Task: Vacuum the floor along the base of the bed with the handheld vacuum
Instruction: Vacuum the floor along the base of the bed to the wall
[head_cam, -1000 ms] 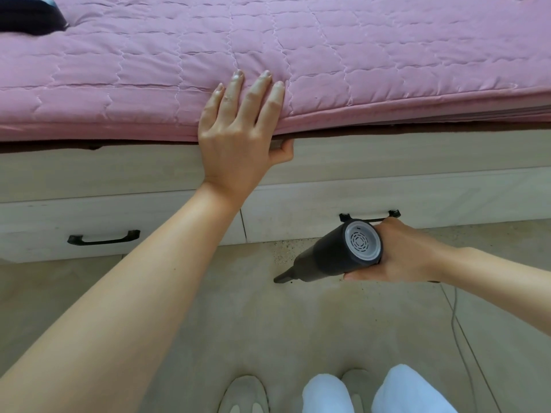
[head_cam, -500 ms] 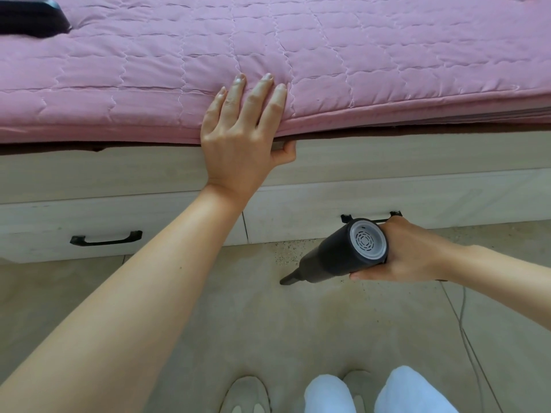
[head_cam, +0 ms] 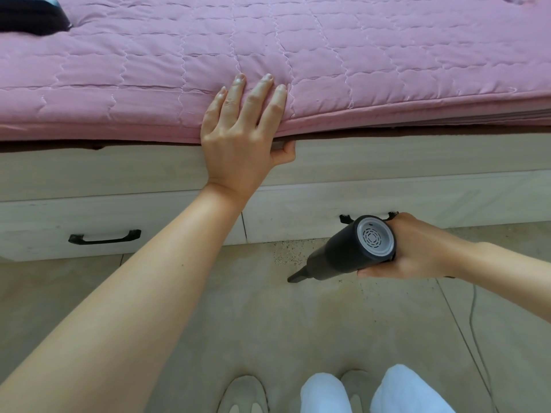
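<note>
My right hand grips a black handheld vacuum with a grey vented rear cap; its narrow nozzle points down-left to the beige floor just in front of the bed base. A patch of dark specks lies on the floor by the nozzle tip. My left hand rests on the edge of the pink quilted mattress, fingers spread on top, thumb under the edge. Below it runs the pale wooden bed base with drawers.
Two drawers with black handles sit in the bed base, one handle at the left, the other partly hidden behind the vacuum. A thin cord trails on the floor at the right. A dark object lies on the mattress top left. My shoes and knees show below.
The vacuum and my right hand have slid a little to the right along the bed base. My left hand stays on the mattress edge.
</note>
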`<move>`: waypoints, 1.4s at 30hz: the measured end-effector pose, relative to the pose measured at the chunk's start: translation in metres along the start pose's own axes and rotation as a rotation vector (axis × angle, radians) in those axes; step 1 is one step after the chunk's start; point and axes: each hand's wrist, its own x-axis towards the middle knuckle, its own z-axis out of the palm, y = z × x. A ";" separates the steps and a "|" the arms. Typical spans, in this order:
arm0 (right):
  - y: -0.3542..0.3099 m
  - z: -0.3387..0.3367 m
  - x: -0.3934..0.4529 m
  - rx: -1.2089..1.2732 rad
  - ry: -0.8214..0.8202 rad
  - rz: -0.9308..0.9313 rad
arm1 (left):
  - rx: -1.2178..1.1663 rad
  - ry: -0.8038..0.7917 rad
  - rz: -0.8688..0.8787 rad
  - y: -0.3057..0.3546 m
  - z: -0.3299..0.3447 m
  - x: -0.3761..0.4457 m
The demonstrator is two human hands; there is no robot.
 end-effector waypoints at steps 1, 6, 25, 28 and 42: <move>0.000 0.000 -0.001 0.003 0.004 -0.002 | -0.002 -0.001 0.000 0.000 0.000 0.000; -0.001 0.009 0.001 0.019 0.053 0.018 | 0.007 -0.007 -0.005 0.000 0.001 -0.001; -0.006 0.020 0.008 -0.024 0.102 -0.006 | 0.011 0.004 0.001 0.000 0.001 -0.001; -0.006 0.015 0.005 0.000 0.076 -0.033 | 0.007 0.003 -0.003 -0.001 0.001 0.000; -0.018 0.017 0.019 -0.047 0.095 0.033 | 0.004 0.008 -0.006 0.000 0.000 0.001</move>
